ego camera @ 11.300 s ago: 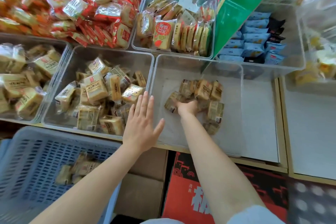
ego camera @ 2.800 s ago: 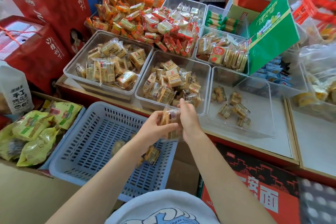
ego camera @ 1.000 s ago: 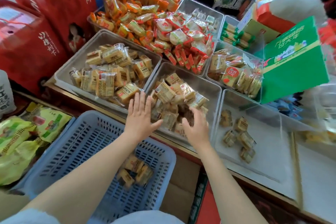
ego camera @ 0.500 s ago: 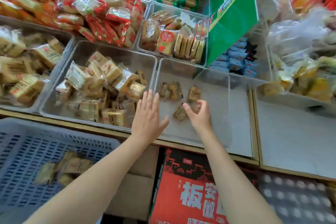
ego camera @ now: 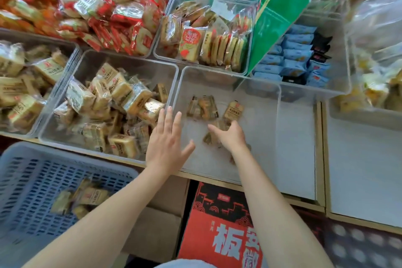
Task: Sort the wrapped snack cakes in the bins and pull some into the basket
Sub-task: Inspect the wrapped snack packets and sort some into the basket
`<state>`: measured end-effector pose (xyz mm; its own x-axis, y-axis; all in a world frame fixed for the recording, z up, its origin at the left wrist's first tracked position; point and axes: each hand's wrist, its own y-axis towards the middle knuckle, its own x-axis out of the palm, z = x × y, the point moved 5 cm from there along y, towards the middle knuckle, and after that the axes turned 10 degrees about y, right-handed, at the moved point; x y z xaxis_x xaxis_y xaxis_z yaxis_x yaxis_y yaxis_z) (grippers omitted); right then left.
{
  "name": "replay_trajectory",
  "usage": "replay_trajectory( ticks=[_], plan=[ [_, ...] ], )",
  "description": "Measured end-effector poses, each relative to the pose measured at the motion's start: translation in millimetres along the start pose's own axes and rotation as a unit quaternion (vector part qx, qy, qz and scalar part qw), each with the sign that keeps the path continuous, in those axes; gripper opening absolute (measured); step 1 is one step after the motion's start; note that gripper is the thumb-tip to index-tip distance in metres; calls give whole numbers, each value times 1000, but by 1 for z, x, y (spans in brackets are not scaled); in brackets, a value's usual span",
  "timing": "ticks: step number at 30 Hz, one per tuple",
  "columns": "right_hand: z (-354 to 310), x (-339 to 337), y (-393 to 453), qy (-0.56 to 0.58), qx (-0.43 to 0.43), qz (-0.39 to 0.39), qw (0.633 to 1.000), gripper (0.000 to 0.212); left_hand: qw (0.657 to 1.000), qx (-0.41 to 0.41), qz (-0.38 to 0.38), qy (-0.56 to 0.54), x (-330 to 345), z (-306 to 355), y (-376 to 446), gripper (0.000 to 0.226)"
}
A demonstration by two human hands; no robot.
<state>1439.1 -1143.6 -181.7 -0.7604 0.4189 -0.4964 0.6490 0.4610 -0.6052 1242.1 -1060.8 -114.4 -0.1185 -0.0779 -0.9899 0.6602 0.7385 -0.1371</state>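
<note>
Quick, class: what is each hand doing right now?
Left hand: open, fingers straight, holding nothing.
Right hand: curled around snack cakes in the clear bin.

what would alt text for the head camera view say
A person's right hand reaches into a nearly empty clear bin, fingers curled over wrapped snack cakes, while the open left hand hovers at its edge. Fuller bins surround it; a blue basket holds several cakes.
</note>
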Motion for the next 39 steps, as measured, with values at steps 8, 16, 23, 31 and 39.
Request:
replay_trajectory(
  ticks=[8, 16, 23, 31, 39],
  plan=[
    [17, 18, 2, 101, 92, -17, 991, 96, 1000, -4, 11, 15, 1, 1, 2, 91],
    [9, 26, -9, 29, 81, -85, 993, 111, 1000, -9, 14, 14, 3, 0, 1, 91],
    [11, 25, -21, 136, 70, -113, 982, 97, 999, -10, -36, -9, -3, 1, 0, 99],
    [-44, -2, -117, 335, -68, -80, 936, 48, 940, -73, -5, -332, -34, -17, -30, 80],
    [-91, 50, -249, 391, -123, -195, 891, 57, 634, -111, -150, -751, -77, -84, -131, 51]
  ],
)
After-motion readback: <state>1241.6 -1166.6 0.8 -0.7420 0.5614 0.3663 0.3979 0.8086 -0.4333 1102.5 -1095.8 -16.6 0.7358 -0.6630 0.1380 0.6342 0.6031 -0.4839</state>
